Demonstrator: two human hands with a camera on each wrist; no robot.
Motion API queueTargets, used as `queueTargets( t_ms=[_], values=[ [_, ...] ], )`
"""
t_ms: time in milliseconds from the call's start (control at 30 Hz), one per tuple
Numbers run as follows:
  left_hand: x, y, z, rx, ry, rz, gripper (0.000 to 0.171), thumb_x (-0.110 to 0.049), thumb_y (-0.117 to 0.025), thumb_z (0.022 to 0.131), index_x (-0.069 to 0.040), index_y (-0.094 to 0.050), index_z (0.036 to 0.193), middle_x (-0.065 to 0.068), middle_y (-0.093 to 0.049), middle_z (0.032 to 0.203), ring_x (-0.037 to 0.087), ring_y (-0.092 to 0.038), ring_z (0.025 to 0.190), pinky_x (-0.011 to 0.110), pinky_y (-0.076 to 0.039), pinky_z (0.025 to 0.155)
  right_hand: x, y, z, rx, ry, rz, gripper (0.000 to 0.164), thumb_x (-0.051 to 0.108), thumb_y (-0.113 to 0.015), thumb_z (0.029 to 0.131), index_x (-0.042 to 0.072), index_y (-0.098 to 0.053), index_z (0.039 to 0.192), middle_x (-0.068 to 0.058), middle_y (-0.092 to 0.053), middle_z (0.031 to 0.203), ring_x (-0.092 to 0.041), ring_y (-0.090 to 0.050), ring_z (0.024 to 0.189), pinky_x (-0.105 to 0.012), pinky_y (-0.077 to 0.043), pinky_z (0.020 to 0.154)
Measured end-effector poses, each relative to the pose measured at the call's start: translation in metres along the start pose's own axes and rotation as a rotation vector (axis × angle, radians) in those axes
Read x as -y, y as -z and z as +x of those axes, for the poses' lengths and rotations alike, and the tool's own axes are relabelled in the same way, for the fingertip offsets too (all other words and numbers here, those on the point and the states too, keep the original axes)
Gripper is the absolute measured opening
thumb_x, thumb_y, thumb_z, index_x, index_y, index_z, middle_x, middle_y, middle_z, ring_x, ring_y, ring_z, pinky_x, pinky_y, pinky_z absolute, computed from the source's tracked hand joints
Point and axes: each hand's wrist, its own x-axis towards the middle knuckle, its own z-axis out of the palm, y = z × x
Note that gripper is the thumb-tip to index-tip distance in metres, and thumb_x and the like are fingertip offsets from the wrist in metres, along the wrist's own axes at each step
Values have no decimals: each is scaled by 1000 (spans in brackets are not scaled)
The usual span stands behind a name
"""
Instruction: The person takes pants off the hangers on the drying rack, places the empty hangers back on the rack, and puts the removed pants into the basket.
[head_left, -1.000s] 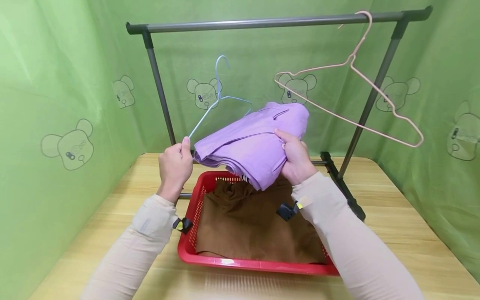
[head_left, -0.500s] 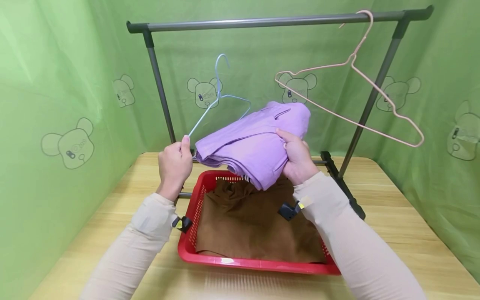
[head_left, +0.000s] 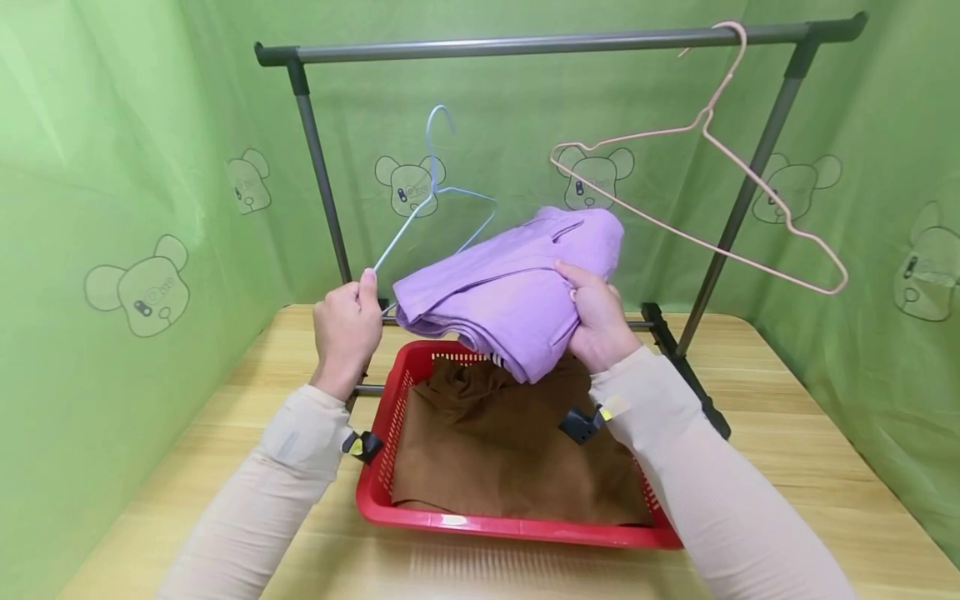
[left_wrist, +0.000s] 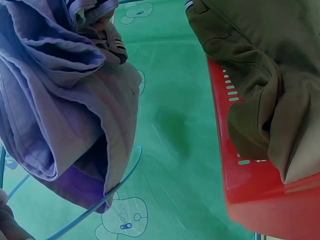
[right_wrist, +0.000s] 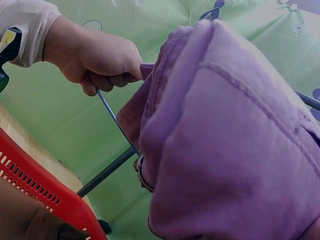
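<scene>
My left hand (head_left: 348,333) grips a light blue wire hanger (head_left: 405,233) by its left corner, hook upward. To its right, folded purple trousers (head_left: 495,292) are held aloft over the red basket, pinched by my right hand (head_left: 600,321) with the thumb on top and the fingers hidden beneath. The hanger's far side disappears behind the trousers (right_wrist: 230,150). In the left wrist view, the lower wire runs close under the hanging fold of the trousers (left_wrist: 120,115). A brown garment (head_left: 510,450) lies in the basket below.
The red slotted basket (head_left: 525,531) stands on a wooden table (head_left: 795,475). Behind it rises a grey clothes rack (head_left: 480,47), its bar bearing a pink hanger (head_left: 652,218) at the right. Green curtains (head_left: 75,400) enclose the sides and back.
The blue hanger has shifted slightly left and up with my left hand. My right hand and the purple trousers have moved a little to the right, widening the gap between them.
</scene>
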Motion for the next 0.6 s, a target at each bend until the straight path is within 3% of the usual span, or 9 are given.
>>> queueTargets(
  t_ms=[600],
  values=[
    [0,1,-1,2,21,-9,54,-35,-44,103,-12,-44,55,3,-41,47,21,-38,44,32,-27,42,1,4,-1,-22,2,-4,29,3,-62,93,4,-48,118,-7,-58,113,-18,-63,92,-28,-55,77]
  ],
)
